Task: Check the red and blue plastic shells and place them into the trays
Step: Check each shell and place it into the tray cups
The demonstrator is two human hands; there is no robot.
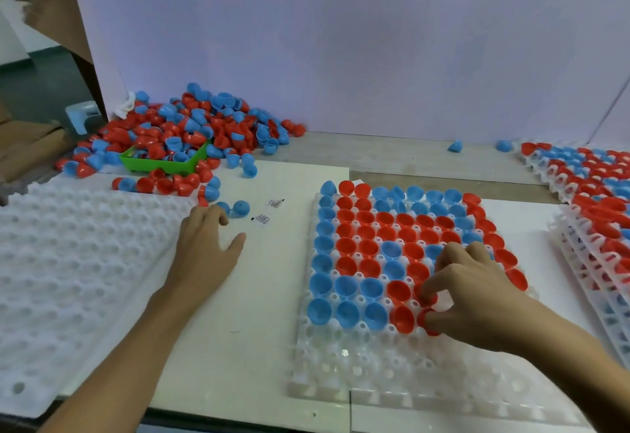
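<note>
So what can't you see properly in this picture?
- Head view: the right hand covers the tray cells beneath it, so how many red plastic shells it pinches is unclear.
- The print on two small white paper slips is too small to read.
- The stacked filled trays are cut off by the right edge.
- The green plastic bin is partly buried by the pile of loose shells.

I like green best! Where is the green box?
The green box sits at the far left of the table, half buried at the front of the pile of shells, beyond the empty white tray.
</note>
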